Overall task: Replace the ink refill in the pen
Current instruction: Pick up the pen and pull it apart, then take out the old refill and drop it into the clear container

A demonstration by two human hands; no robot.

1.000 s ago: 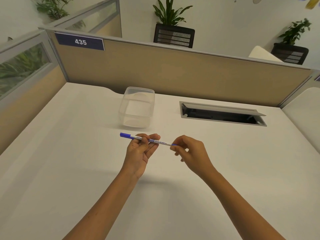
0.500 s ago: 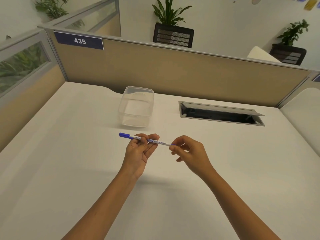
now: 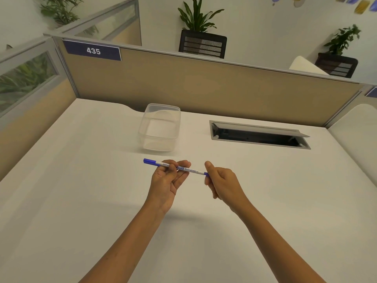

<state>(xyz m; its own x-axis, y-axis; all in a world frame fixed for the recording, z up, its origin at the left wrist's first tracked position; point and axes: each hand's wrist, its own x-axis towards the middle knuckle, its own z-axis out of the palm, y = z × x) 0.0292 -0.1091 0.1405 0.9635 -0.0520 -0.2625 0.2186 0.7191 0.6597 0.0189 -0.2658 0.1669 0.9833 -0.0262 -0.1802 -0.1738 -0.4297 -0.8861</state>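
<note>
A slim white marker pen [image 3: 190, 170] with blue ends is held level above the white desk, its blue cap pointing left. My left hand [image 3: 169, 179] pinches the barrel near its middle between thumb and fingers. My right hand [image 3: 221, 181] is at the pen's right blue end, fingers curled around that tip and thumb raised clear of the barrel. The tip itself is mostly hidden by the fingers. No separate refill is visible.
A clear plastic container [image 3: 160, 127] stands just beyond the hands. A grey cable hatch [image 3: 259, 134] with its flap raised lies in the desk at back right. Tan partition walls [image 3: 204, 82] close the desk at the back and left.
My right hand has loosened at the pen's end: the thumb has lifted off the barrel and the fingers have rolled lower. The left hand and pen stay nearly still.
</note>
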